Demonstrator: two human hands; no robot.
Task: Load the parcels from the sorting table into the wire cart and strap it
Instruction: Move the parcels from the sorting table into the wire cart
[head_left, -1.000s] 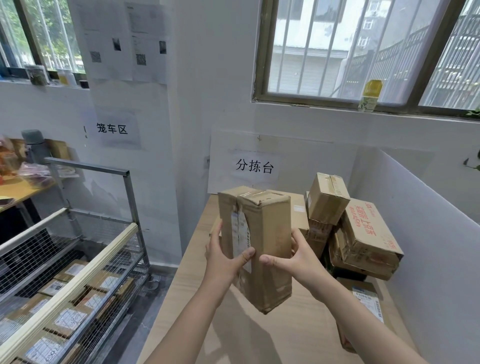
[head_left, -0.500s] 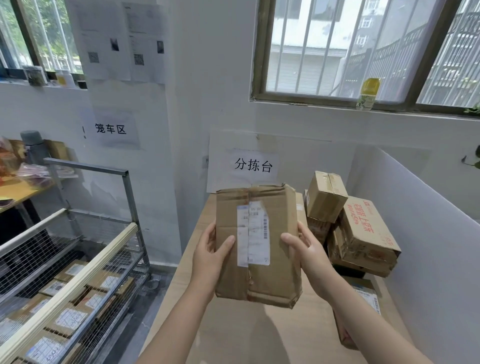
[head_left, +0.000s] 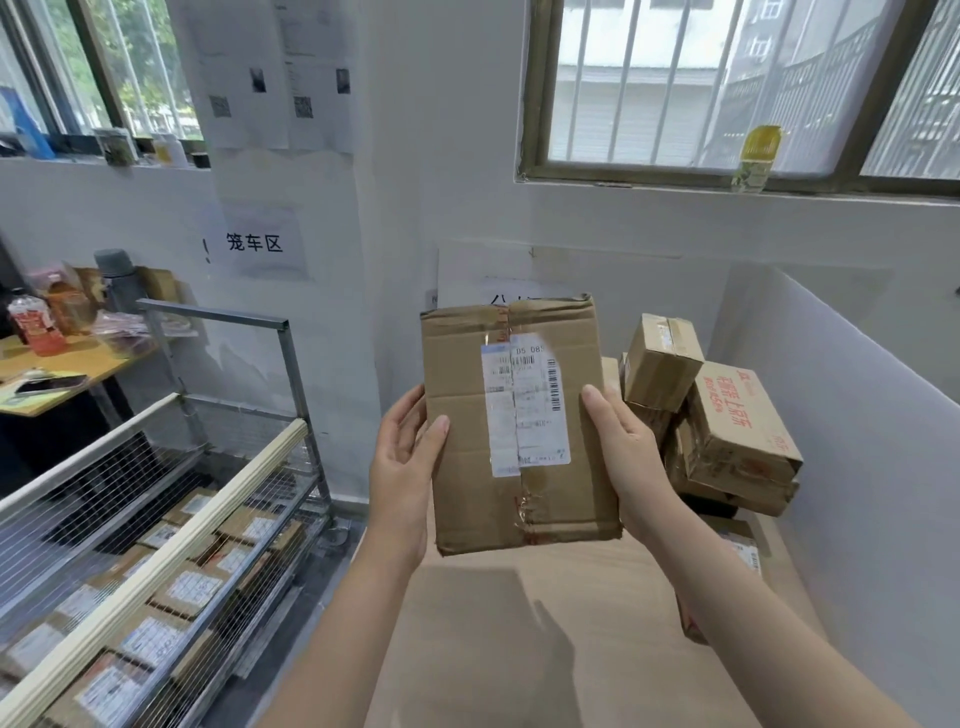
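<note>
Your left hand (head_left: 404, 470) and right hand (head_left: 626, 460) hold a creased, tape-sealed cardboard parcel (head_left: 462, 483) upright above the bench (head_left: 519, 654), fingers (head_left: 408, 415) wrapped round its side edges, its white barcode label facing you. More parcels (head_left: 732, 436) are piled at the bench's far right.

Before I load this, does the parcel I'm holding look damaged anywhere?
Yes. The parcel between the left hand and right hand is worn: tape along its centre seam is torn and crinkled near the bottom, and the bottom edge is ragged.
</note>
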